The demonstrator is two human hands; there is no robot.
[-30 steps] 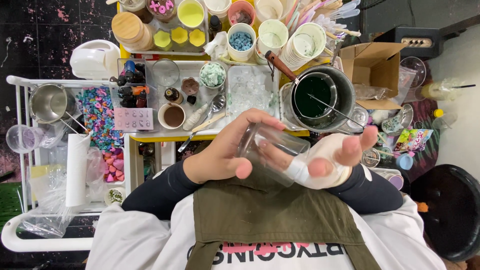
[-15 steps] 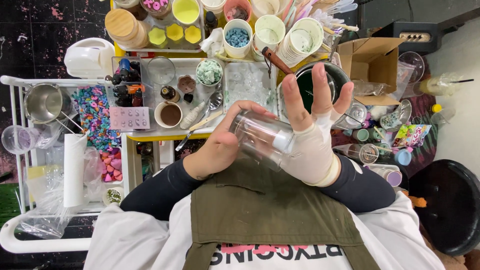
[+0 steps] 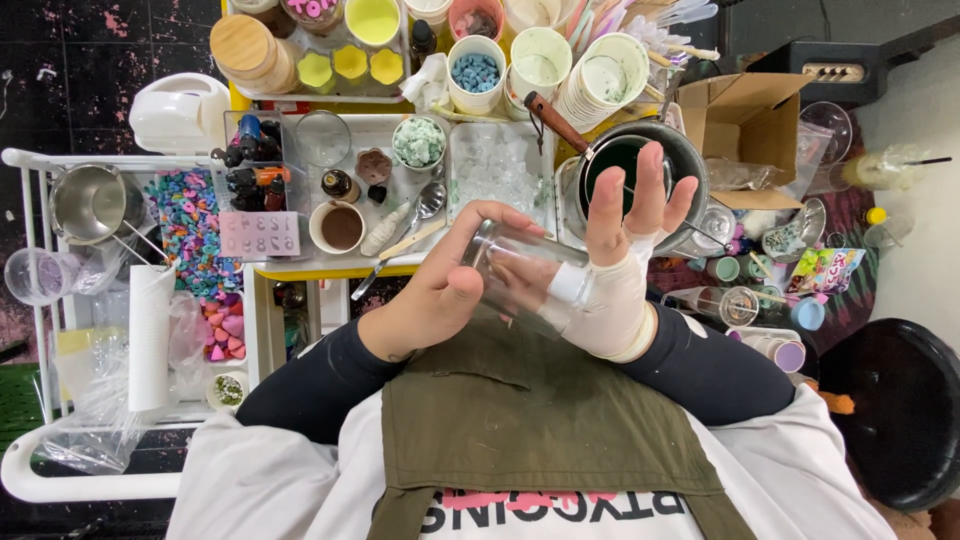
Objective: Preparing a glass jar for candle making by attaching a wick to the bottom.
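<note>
We note left hand wrapped closed around clear glass jar, jar tilted on its side above apron, right hand, bandaged, fingers spread open, palm pressed against jar's end, dark pot just beyond fingertips.

A yellow-edged worktable is stretching across the top of the view, carrying a shallow grey tray at its middle. On that tray a small cup of brown liquid is sitting at 7 o'clock, a bowl of pale green pieces at 12 o'clock, a spoon lying just right of centre. At 3 o'clock from the tray a dark pot is standing beside an open cardboard box. At 9 o'clock a white wire cart is holding a steel pot and a white paper roll.
</note>
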